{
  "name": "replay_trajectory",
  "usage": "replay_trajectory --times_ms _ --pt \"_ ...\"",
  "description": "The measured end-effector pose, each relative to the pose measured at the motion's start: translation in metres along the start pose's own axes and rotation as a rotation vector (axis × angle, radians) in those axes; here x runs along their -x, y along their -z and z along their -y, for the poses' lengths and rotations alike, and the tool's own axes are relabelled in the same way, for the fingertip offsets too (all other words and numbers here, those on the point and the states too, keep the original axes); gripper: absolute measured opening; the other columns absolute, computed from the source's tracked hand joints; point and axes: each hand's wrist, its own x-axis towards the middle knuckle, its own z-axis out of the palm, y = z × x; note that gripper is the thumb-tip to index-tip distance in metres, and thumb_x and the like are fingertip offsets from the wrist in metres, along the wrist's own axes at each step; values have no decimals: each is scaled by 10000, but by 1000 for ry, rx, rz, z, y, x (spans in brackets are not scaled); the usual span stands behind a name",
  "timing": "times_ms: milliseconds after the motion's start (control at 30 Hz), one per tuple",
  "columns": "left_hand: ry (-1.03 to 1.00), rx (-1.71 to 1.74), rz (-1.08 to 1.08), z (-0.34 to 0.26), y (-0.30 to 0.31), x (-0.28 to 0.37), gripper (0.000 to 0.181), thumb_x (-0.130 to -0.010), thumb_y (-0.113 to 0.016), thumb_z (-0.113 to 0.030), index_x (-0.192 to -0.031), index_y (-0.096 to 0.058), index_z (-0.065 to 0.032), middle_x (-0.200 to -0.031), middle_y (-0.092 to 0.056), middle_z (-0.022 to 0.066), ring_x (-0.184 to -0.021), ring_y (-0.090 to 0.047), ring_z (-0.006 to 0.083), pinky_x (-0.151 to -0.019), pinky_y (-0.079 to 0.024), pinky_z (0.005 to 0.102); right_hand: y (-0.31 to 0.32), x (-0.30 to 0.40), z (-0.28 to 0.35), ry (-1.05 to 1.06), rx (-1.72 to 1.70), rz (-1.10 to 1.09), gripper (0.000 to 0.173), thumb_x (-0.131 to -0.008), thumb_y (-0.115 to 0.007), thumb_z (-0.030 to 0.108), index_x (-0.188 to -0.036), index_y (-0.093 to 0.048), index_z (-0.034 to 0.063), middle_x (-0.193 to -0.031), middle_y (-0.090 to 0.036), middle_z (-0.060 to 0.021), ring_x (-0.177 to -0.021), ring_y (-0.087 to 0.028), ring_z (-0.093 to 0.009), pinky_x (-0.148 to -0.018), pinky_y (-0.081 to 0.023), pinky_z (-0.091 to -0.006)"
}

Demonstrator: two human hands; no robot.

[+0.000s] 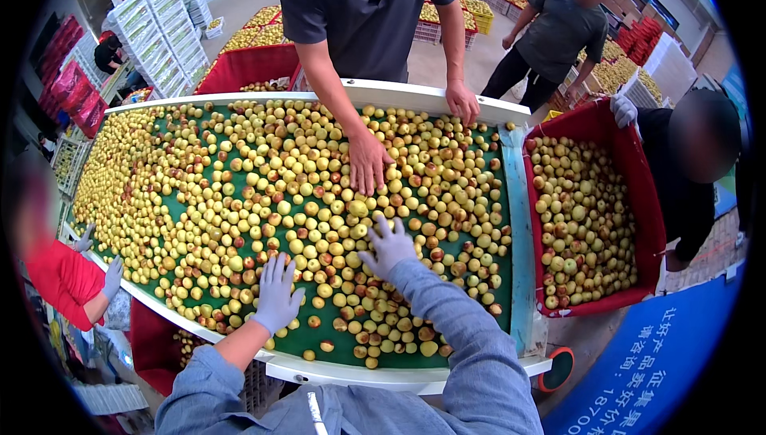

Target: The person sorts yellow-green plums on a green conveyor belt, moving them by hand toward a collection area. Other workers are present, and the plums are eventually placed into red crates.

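Many round yellow-green fruits with reddish-brown patches, which look like jujubes (308, 160), lie spread over a green sorting belt (311, 342) with white side rails. My left hand (277, 294), in a pale grey glove, rests palm down among the fruits near the close rail, fingers apart. Further right and a little farther in, my right hand (391, 248), gloved alike, lies over the fruits with its fingers spread. Neither hand shows a fruit in its grasp, though the undersides of both are hidden. Just beyond my right hand, a co-worker's bare hand (368, 161) touches the fruits.
A red-lined crate (649, 219) of fruits stands past the belt's right end, a gloved co-worker's hand (624, 110) on its rim. Another red-lined container (152, 339) is below the close rail. A co-worker in red (66, 279) reaches in from the left. White crates (173, 28) are stacked behind.
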Motion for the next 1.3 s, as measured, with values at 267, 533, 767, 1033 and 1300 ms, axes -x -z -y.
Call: replay_trajectory --times_ms 267,533,767,1033,1300 --pt "-133 157 -16 -75 -29 -87 677 -1117 -623 -405 -1665 -526 -21 -1793 -381 314 -1673 -308 552 -1395 -217 635 -45 99 75 252 2 -23 830 -1057 -651 656 -1680 -574 113 -1783 -432 -159 -1665 -288 -522 -1220 -311 -829" --pt "-251 -158 205 -92 -18 -37 682 -1114 -632 -459 -1694 -543 -112 -1779 -396 299 -1695 -254 549 -1394 -192 667 -32 118 16 392 -245 -87 432 -1039 -718 248 -1437 -665 91 -1623 -533 -186 -1404 -617 -442 -1046 -625 -516" --pt "-218 -164 245 -88 -21 9 743 -1078 -677 -471 -1723 -518 -136 -1807 -336 310 -1686 -270 550 -1391 -201 656 -9 37 -165 -228 -53 -525 623 -1035 -780 350 -1571 -609 83 -1723 -460 -249 -1560 -479 -481 -1260 -416 -629" --pt "-125 13 121 -102 -26 -21 726 -1092 -652 -385 -1691 -481 -14 -1788 -337 346 -1671 -283 564 -1385 -217 655 -56 112 -79 -37 -11 -212 767 -1103 -646 466 -1731 -459 67 -1805 -401 -246 -1673 -342 -518 -1352 -253 -708" --pt "-354 74 212 -172 -61 -35 763 -1072 -685 -404 -1681 -481 8 -1790 -381 306 -1674 -312 535 -1399 -200 648 -60 193 -19 188 -100 62 899 -1104 -629 579 -1747 -404 -7 -1839 -348 -241 -1722 -249 -490 -1386 -209 -676"
